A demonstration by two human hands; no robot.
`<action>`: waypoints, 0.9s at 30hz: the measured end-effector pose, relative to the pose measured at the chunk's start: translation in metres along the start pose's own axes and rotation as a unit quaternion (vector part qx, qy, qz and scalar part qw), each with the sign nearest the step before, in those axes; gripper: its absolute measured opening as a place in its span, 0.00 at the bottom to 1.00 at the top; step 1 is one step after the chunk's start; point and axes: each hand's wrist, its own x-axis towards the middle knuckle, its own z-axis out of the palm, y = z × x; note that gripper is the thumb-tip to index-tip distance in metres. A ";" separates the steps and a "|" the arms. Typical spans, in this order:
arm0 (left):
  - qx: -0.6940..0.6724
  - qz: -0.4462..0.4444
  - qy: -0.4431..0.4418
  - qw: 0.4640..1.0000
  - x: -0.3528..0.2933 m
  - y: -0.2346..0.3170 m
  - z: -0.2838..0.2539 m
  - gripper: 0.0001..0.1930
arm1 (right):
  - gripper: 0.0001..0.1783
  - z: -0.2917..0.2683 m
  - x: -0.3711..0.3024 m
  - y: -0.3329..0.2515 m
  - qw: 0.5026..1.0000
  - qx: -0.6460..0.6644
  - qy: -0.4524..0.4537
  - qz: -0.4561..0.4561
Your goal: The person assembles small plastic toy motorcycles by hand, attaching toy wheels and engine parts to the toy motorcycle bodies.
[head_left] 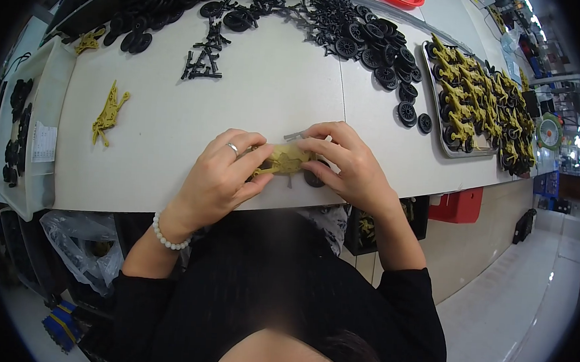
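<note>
Between my hands, over the near edge of the white table, is a yellow plastic toy bike frame [283,162], partly smeared by glare or motion. My left hand [216,171], with a ring and a bead bracelet at the wrist, pinches the frame's left end between thumb and fingers. At the other end, my right hand [352,163] has its thumb and fingers closed on the frame. A black wheel [314,176] shows just under the right thumb, partly hidden. Further left, a loose yellow frame [109,115] lies on the table.
Black wheels [371,40] and small black parts [203,66] lie in heaps toward the back. A metal tray [448,151] of yellow bikes with black wheels stands right. On the left is a white bin [43,146] holding black parts. A red bin [456,206] sits below the table edge.
</note>
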 end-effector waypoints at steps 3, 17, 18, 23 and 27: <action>0.010 0.004 0.008 1.000 -0.002 -0.002 0.000 0.19 | 0.18 0.002 0.000 -0.001 1.000 0.014 -0.002 0.008; -0.014 -0.009 0.005 1.000 -0.001 -0.005 0.004 0.18 | 0.18 0.006 0.000 -0.001 1.000 -0.018 0.008 0.006; -0.014 -0.009 0.005 1.000 -0.001 -0.005 0.004 0.18 | 0.19 0.006 0.000 -0.001 1.000 -0.019 0.013 0.000; -0.030 -0.031 -0.003 0.999 -0.003 -0.007 0.005 0.18 | 0.19 0.009 -0.001 -0.001 0.999 -0.030 0.014 0.005; -0.050 -0.043 -0.005 0.998 -0.003 -0.006 0.005 0.18 | 0.20 0.011 -0.004 0.000 0.998 -0.049 0.030 0.003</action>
